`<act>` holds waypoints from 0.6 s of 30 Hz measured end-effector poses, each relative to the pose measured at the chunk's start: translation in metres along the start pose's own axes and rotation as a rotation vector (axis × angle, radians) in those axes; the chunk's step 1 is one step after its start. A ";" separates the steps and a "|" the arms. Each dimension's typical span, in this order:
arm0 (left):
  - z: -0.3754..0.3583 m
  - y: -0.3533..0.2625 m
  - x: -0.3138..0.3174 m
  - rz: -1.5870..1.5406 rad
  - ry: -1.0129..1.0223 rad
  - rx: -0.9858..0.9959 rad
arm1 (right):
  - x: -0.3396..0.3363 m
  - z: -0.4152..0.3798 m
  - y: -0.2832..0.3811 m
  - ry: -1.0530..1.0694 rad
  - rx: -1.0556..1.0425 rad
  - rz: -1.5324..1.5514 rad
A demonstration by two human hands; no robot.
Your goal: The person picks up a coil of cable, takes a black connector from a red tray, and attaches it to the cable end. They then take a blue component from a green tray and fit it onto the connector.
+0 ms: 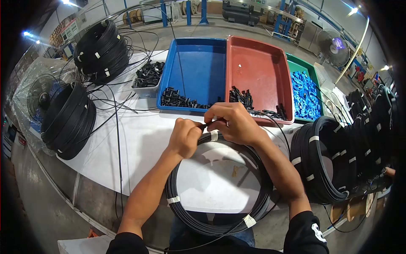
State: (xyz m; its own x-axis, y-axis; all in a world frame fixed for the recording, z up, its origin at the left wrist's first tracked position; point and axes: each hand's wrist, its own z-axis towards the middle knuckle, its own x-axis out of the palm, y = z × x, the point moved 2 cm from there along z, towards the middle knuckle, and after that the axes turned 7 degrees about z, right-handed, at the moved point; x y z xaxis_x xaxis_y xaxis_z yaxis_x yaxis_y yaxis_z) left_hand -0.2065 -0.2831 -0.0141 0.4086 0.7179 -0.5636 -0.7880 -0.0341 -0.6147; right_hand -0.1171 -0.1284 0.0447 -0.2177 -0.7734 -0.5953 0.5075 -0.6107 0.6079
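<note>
My left hand and my right hand meet above a coil of black cable bound with white tape. Between their closed fingertips is a small black piece, mostly hidden, perhaps a connector on a cable end. A loose black cable curves out to the right from behind my right hand. Just beyond the hands, a blue tray and a red tray hold small black connector parts along their near edges.
Stacked black cable coils stand at left, back left and right. A clear box contains black parts; a green tray contains blue parts. Loose cables cross the white tabletop. A fan stands behind.
</note>
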 end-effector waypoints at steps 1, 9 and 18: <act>0.001 -0.001 0.001 -0.004 -0.001 0.002 | 0.001 -0.001 -0.003 0.001 0.002 -0.004; -0.003 0.002 -0.003 -0.547 0.252 -0.390 | 0.008 -0.003 -0.023 -0.185 -0.344 -0.132; -0.005 0.004 0.000 -0.644 0.260 -0.346 | 0.011 -0.004 -0.023 -0.218 -0.486 -0.199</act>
State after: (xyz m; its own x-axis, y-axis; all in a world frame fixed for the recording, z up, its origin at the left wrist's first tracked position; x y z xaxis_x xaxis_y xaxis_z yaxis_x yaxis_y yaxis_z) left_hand -0.2074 -0.2872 -0.0192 0.8659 0.4851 -0.1219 -0.1876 0.0891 -0.9782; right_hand -0.1276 -0.1225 0.0219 -0.4893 -0.6997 -0.5205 0.7531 -0.6400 0.1523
